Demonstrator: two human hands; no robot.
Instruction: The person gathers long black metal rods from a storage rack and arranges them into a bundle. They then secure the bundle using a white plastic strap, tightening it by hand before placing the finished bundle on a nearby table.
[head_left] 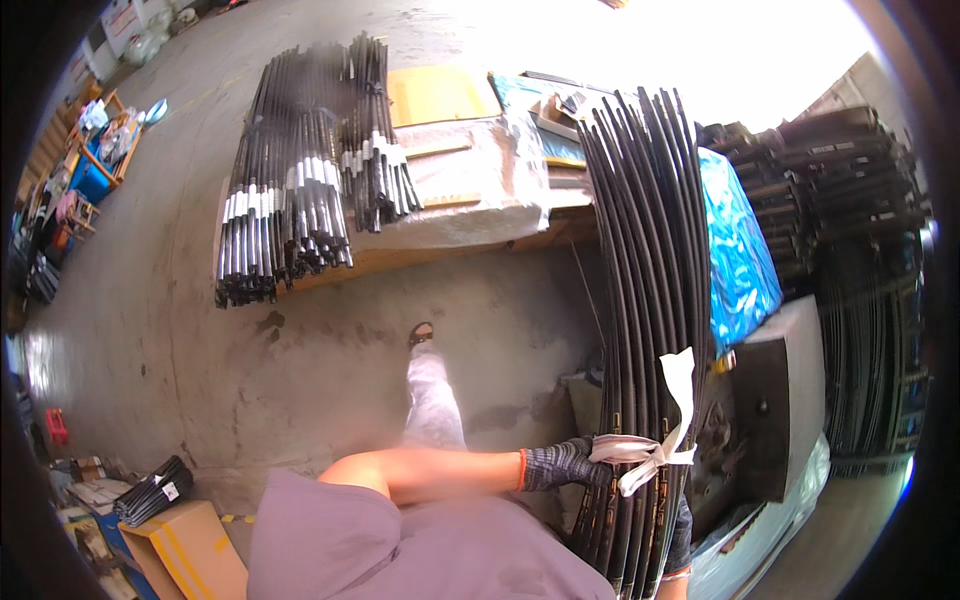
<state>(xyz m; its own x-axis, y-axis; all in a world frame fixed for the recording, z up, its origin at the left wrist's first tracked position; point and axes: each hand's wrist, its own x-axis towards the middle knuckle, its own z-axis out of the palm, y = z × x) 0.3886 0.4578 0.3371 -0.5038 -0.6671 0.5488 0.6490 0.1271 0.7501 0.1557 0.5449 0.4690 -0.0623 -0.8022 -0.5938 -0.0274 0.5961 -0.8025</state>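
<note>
A bundle of long, thin black rods point(650, 270) stretches away from my body on the right, tied near my end with a knotted white cloth strip point(640, 455). My left hand point(562, 466), in a dark grey knitted glove with an orange cuff, grips the bundle's left side beside the knot. Against the right side, lower down, is my gloved right hand point(682, 535); the rods cover most of it, but it closes on them from behind. The far ends of the rods fan out slightly above a wrapped stack.
Banded bundles of black rods with white and silver ends point(290, 190) lie on a low plastic-wrapped stack point(470, 220) ahead. Blue sheeting point(738, 250) and racks of dark rods point(865, 340) stand at right. A cardboard box point(190, 550) sits at lower left.
</note>
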